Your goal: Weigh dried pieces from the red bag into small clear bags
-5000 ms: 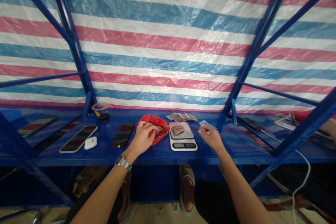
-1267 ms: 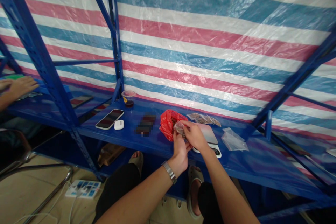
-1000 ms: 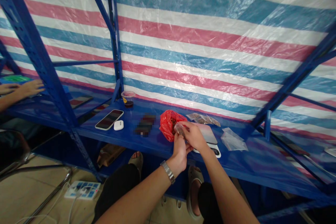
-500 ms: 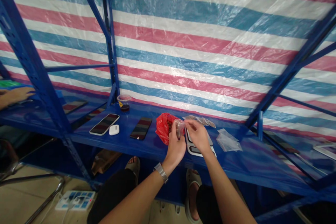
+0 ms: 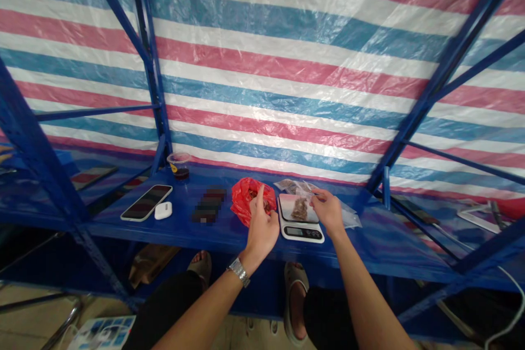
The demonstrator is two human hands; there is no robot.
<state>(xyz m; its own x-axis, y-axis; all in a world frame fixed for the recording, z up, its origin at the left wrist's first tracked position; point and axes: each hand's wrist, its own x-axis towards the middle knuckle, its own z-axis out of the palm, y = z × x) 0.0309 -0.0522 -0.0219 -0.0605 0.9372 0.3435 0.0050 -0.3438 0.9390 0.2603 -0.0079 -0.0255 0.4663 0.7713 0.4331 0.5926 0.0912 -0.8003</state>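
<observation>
While the right hand [image 5: 327, 210] pinches a brown-filled clear bag [image 5: 299, 209], the left [image 5: 260, 232] — open — beside red plastic [image 5: 246, 202].

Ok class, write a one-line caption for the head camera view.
Left hand at a red plastic bag, right hand over a digital scale on a blue steel shelf.

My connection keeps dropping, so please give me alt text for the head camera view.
Two bare hands work over a blue metal shelf: the left hand is beside a red plastic bag of brown food, and the right hand is beside a digital scale bearing a small clear bag of brown food.
</observation>
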